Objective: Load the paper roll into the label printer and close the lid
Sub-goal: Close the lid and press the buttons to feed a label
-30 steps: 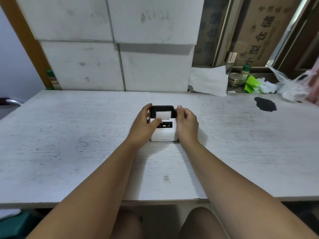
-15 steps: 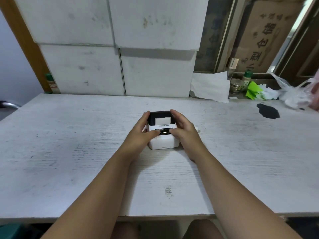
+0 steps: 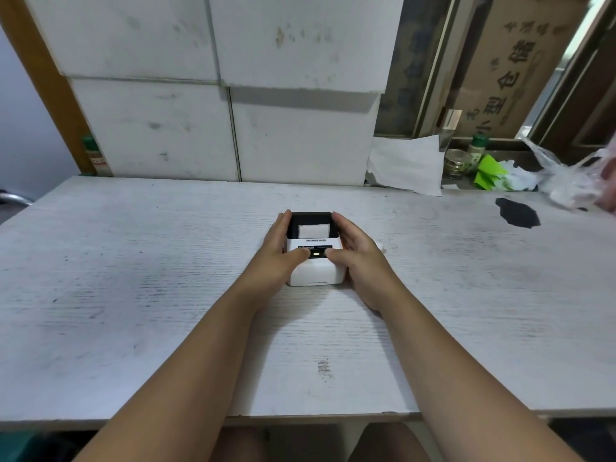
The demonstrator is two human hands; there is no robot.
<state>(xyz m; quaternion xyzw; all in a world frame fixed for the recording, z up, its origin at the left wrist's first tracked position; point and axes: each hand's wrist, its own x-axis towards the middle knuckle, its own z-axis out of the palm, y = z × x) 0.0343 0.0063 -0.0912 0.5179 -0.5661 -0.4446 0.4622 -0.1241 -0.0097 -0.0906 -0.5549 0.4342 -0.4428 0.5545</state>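
Printer [image 3: 315,268] flat on table [image 3: 133,278], cupped between both hands, touching each. Left hand [image 3: 278,258] flat against left wall, fingers stretched toward far end, thumb bent onto front panel beside lit button. Right hand [image 3: 358,261] mirrored on right wall, thumb on same panel from other side. Both loosely curved round body, clasping printer, not clenched. Long axis away from body, black lid [image 3: 310,219] at far end beyond fingertips, white front nearest wrists. Neither hand nearer: equal reach. Inside window under lid, paper [image 3: 313,230] showing white, seemingly seated in bay. Lid apparently down and flush, though latch hidden. Likely next: press down on far end to confirm click. Risk: skewed paper edge jamming slot.
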